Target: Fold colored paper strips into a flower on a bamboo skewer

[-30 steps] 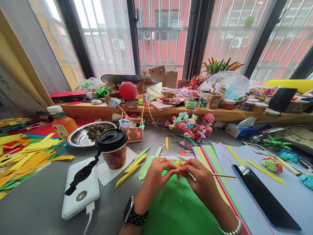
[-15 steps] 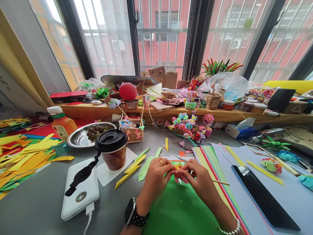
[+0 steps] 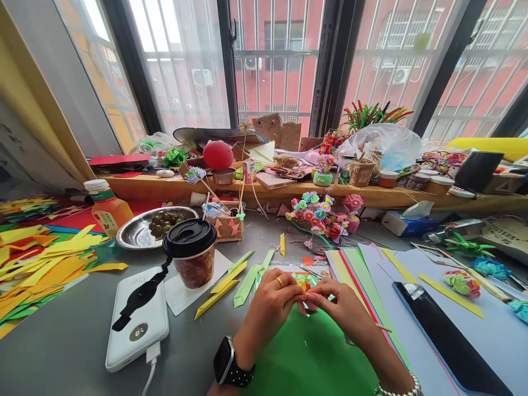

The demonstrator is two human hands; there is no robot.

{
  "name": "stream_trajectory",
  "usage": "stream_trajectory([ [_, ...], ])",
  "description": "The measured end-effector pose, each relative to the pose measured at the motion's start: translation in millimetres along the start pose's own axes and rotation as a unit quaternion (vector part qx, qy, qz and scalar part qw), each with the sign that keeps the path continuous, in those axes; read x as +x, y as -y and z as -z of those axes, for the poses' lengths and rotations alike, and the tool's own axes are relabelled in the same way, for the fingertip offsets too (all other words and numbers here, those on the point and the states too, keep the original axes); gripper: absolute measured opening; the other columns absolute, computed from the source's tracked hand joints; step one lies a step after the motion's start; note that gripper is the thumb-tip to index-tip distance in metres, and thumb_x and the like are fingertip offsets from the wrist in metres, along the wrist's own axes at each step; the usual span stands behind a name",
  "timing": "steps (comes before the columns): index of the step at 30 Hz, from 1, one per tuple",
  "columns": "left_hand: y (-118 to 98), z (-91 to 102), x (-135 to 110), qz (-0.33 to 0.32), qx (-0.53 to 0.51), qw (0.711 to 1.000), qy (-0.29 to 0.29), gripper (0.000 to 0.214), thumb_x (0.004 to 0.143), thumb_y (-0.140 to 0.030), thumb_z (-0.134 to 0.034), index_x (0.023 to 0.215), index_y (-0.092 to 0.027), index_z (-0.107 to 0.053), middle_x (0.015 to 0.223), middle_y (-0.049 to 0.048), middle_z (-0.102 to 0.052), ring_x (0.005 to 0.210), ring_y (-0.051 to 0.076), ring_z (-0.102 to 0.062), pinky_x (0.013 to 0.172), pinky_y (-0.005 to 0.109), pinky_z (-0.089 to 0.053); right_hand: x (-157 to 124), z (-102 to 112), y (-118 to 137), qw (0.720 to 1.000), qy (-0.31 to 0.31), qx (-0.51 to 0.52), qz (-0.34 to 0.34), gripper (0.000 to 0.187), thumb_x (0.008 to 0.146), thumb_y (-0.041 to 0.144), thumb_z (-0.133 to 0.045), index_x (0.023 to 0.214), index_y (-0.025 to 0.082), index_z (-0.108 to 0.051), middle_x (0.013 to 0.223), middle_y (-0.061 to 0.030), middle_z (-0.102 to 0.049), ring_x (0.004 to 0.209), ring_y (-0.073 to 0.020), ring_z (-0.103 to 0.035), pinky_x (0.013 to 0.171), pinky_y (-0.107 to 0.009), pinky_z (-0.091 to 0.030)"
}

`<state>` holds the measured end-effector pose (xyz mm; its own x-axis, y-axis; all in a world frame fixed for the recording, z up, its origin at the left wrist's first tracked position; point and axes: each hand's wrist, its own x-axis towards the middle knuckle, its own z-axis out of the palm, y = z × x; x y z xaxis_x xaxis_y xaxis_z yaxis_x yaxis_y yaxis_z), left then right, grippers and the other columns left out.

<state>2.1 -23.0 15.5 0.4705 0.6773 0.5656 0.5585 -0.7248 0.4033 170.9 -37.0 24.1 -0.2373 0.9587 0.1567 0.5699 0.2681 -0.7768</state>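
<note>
Two hands: left hand [image 3: 270,302] and right hand [image 3: 338,308] meet fingertip to fingertip above the green sheet [image 3: 305,357], near the front edge of the counter [image 3: 61,352].
Grip, left: thumb and forefinger pressed together on a small paper piece [image 3: 304,306], pinkish where it shows.
Grip, right: fingertips pinching the same piece from the other side; a thin wooden stick [image 3: 383,328] pokes out past the wrist, so it seems to run under this hand.
Piece location: held between both hands just above the green sheet, mostly hidden by the fingers.
Step in hand: probably shaping or wrapping the paper at the stick's near end.
Next move calls for: a steady pinch on one side while the other side shifts, or the paper may spring loose.
Around: folded paper strips [image 3: 231,280] and a lidded cup [image 3: 190,258] to the left, a stack of coloured sheets [image 3: 350,269] to the right.
</note>
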Motion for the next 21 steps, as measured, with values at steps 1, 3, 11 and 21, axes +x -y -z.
stream_trajectory([
  [1,0.0,0.0,-0.1,-0.002,0.002,1.0,-0.003,0.016,0.08,-0.023,-0.053,0.079,-0.021,-0.069,0.073,0.0056,-0.066,0.074,0.019,-0.054,0.07,0.033,-0.041,-0.1,-0.2,-0.4,1.0,0.001,0.001,0.0,0.028,0.078,0.04,-0.055,0.064,0.021,-0.07,0.064,-0.0016,-0.061,0.065,-0.0171,-0.059,0.062,-0.027,-0.045],
  [3,0.4,-0.6,-0.4,-0.005,0.004,1.0,-0.009,0.016,0.08,-0.022,-0.053,0.078,-0.021,-0.069,0.072,0.0055,-0.066,0.072,0.019,-0.054,0.069,0.032,-0.041,-0.5,-1.3,-1.1,1.0,-0.006,0.004,0.004,0.028,0.078,0.04,-0.055,0.063,0.021,-0.069,0.065,-0.0015,-0.06,0.065,-0.0167,-0.058,0.062,-0.027,-0.045],
  [11,3.9,-4.4,-1.6,0.001,0.014,0.996,-0.083,0.009,0.075,-0.023,-0.06,0.075,-0.022,-0.069,0.069,0.0029,-0.063,0.071,0.017,-0.053,0.066,0.03,-0.043,-0.8,-5.3,-1.1,0.999,-0.048,0.0,0.004,0.027,0.08,0.037,-0.054,0.063,0.019,-0.066,0.066,-0.0009,-0.056,0.062,-0.0144,-0.053,0.056,-0.024,-0.04],
  [21,4.2,0.5,0.0,0.027,0.013,0.998,-0.047,0.004,0.071,-0.02,-0.065,0.069,-0.021,-0.068,0.068,0.0018,-0.064,0.07,0.017,-0.055,0.065,0.029,-0.041,-1.2,-6.7,-0.6,1.0,-0.025,0.012,0.004,0.024,0.079,0.038,-0.054,0.069,0.02,-0.067,0.069,-0.0011,-0.058,0.064,-0.0148,-0.054,0.057,-0.024,-0.039],
])
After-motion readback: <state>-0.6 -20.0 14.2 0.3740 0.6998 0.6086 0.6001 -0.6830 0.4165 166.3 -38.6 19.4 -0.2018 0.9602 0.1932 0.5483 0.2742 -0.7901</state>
